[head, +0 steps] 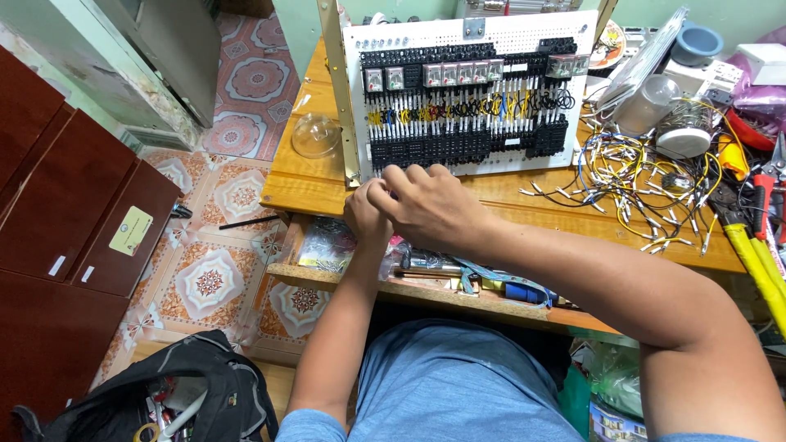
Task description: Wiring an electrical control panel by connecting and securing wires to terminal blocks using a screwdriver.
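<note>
Both hands meet at the front edge of the wooden bench [319,192], just below the white wiring board [471,90] that stands up on it. The right hand [430,205] lies over the left hand [368,214], fingers curled in. The grip of each hand looks closed, but what they pinch is hidden, so I cannot tell what it is. It is likely something small, maybe a wire end.

To do this well, I think the hands should stay low and steady, close to the board's bottom row of black blocks [458,147].

At 3 o'clock from the hands lies a messy pile of yellow and white wires [647,184], and further on yellow-handled cutters [757,254]. A sleeve could snag there. At 9 o'clock the bench ends and drops to the tiled floor [213,278], so small parts could fall off. A clear dome [315,135] sits at 11 o'clock. The open drawer [426,290] at 6 o'clock is full of bits.
</note>
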